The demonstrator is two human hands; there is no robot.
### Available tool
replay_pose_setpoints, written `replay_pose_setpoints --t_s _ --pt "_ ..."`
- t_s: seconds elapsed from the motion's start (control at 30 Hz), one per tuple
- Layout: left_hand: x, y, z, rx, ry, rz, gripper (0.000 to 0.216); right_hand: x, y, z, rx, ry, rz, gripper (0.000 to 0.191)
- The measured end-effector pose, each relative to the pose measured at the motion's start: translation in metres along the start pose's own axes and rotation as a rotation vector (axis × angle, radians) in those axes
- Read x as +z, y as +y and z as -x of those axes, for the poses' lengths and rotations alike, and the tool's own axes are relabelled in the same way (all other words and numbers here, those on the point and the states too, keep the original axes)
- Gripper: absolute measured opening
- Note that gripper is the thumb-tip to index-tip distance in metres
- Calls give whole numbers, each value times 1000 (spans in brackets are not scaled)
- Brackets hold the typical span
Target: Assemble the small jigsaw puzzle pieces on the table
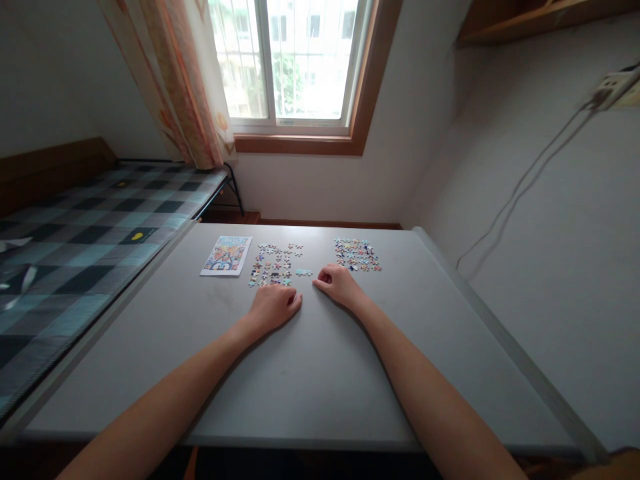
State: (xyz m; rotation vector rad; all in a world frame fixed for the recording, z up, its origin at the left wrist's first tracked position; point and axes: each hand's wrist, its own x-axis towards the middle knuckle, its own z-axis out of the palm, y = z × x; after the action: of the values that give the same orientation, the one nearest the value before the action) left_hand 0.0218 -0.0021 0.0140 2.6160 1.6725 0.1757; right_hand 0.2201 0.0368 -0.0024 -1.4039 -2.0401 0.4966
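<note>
My left hand (274, 305) rests on the table in a loose fist, thumb toward the right. It lies at the near edge of a block of loose jigsaw puzzle pieces (277, 266), covering part of that edge. My right hand (338, 283) also rests on the table with curled fingers, its thumb pointing left. No piece shows in either hand. Just beyond the gap between the hands lies a short strip of light blue joined pieces (303, 272). A second block of loose pieces (356, 254) is spread behind and to the right of my right hand.
A colourful printed picture sheet (229, 256) lies left of the pieces on the grey table (300, 387). A bed with a checked cover (100, 220) stands along the left. Behind are a curtain (175, 80) and a window. A cable (520, 180) hangs on the right wall.
</note>
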Motion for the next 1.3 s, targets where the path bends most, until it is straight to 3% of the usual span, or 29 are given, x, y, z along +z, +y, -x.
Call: replay_pose_setpoints --t_s 1.3 --pt "-1 1 0 -23 -23 36 46 0 -1 0 8 -10 2 15"
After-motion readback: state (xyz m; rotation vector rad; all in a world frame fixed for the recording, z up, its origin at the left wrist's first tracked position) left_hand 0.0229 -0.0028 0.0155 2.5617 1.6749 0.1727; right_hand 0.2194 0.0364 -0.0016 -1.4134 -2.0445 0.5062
